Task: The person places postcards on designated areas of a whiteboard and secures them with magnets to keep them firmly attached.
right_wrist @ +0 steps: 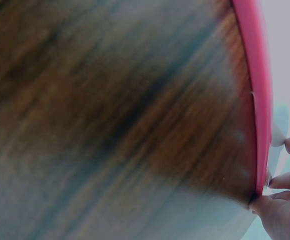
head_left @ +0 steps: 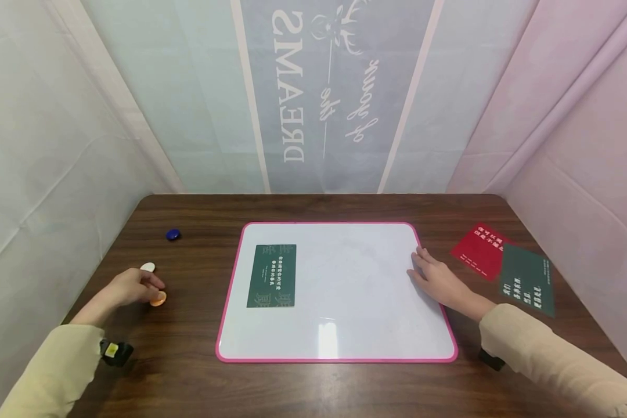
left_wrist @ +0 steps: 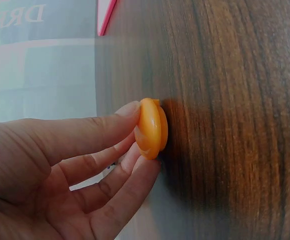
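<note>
My left hand (head_left: 128,288) pinches a round orange magnet (left_wrist: 152,129) between thumb and fingertips, low over the table at the left. Just behind that hand lies a white magnet (head_left: 148,267), and farther back a dark blue one. On the right, my right hand (head_left: 439,283) rests with fingers extended on the right edge of the whiteboard (head_left: 355,278). In the right wrist view its fingertips (right_wrist: 287,180) are at the pink rim (right_wrist: 260,100). A green card (head_left: 273,276) with white writing lies on the board's left part.
The blue magnet (head_left: 173,234) sits near the table's left back. Right of the board, a red card (head_left: 480,252) lies partly under another green card (head_left: 528,278). Fabric curtains (head_left: 198,87) enclose the wooden table (head_left: 271,389) at the back and both sides.
</note>
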Demonstrator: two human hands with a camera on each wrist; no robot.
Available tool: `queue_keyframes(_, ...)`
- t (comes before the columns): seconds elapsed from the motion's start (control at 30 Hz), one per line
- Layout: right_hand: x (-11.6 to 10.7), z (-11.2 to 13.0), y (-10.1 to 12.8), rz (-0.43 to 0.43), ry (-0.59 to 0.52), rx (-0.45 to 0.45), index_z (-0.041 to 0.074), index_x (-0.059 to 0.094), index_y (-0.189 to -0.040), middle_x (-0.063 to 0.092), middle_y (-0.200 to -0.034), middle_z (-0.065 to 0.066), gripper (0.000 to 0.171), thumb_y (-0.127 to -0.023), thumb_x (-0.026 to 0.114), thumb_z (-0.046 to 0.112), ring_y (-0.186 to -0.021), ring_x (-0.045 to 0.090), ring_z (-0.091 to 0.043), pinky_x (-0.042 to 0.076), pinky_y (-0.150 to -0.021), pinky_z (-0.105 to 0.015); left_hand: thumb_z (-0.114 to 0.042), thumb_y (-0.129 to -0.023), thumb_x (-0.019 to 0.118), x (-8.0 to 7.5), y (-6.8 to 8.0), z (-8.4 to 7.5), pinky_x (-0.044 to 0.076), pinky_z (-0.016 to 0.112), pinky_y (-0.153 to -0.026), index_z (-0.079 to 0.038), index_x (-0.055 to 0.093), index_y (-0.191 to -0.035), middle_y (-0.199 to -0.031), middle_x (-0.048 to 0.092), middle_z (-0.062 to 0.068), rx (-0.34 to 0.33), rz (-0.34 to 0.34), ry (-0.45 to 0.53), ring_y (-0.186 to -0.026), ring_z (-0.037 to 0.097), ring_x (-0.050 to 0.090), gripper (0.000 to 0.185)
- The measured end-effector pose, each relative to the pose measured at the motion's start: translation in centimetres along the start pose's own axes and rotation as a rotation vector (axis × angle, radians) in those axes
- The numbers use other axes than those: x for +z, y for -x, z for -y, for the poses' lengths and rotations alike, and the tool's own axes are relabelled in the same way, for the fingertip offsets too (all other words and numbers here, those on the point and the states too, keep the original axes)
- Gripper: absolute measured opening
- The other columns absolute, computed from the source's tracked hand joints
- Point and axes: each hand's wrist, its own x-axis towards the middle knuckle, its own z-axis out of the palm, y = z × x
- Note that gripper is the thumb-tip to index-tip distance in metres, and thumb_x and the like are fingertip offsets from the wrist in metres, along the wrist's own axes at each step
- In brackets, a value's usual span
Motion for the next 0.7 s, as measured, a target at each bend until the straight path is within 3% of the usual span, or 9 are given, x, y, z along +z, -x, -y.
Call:
queue_keyframes(0.33,0.0,0.0,0.0,-0.009,-0.006,-0.006,-0.011,0.038,-0.132,0.029,-0.139,-0.030,0.059,-0.087,0.061,0.020,-0.128,0.025,-0.044,0.036,-0.092,-0.051,-0.016,-0.077,0.072,0.3,0.0,-0.7,0.051,0.030,-0.063,0.004,0.066,-0.084,-0.073,0.063,0.001,-0.019,0.040,0.046,-0.070,0.012,0.059,0.022)
queue_keyframes(0.7,0.1,0.0,0.1,-0.017,-0.006,-0.010,-0.011,0.038,-0.132,0.030,-0.139,-0.031,0.059,-0.087,0.061,0.020,-0.128,0.025,-0.044,0.036,-0.092,-0.051,-0.017,-0.078,0.072,0.9,-1.2,-1.7,0.052,0.031,-0.064,0.004,0.066,-0.086,-0.074,0.063,0.001,-0.007,0.052,0.076,-0.071,0.012,0.060,0.023)
